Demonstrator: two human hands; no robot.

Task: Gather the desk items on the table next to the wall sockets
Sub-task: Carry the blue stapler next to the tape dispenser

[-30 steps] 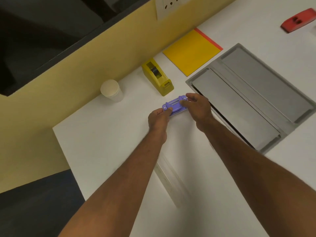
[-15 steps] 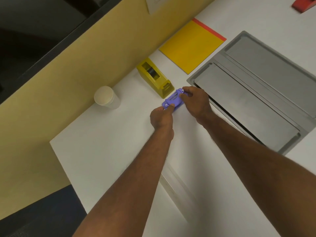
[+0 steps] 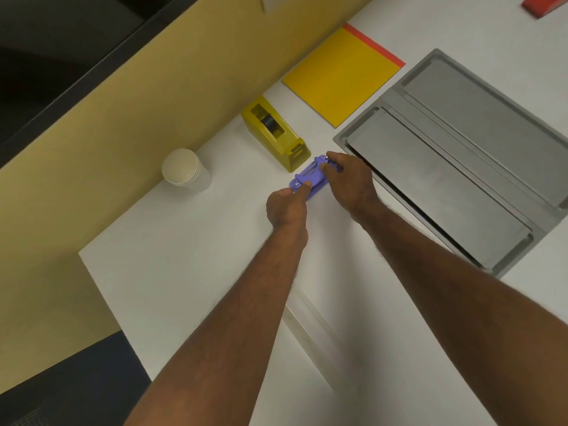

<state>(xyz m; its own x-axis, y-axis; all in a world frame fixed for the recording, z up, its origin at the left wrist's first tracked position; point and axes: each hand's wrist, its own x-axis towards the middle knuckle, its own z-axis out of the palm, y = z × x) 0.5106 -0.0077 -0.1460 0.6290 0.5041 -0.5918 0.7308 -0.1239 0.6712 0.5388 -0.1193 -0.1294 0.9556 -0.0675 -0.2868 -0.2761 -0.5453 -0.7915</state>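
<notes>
A small purple hole punch [image 3: 310, 177] lies on the white table [image 3: 184, 259], just in front of the yellow tape dispenser [image 3: 275, 133]. My left hand [image 3: 287, 207] pinches its near end and my right hand [image 3: 349, 179] grips its far end, so both hands hold it. A yellow notepad with a red edge [image 3: 341, 75] lies beyond the dispenser by the yellow wall. Only the lower corner of a white wall socket plate [image 3: 270, 0] shows at the top edge. A red stapler [image 3: 544, 6] peeks in at the top right corner.
A stack of white paper cups [image 3: 184, 169] stands left of the dispenser near the wall. A grey metal cable hatch [image 3: 455, 161] is set into the table on the right. The table's left edge drops off to a dark floor.
Both hands have carried the purple hole punch away from me, toward the tape dispenser, and turned it more diagonal. The camera has tilted down, so the sockets have slid almost out of view.
</notes>
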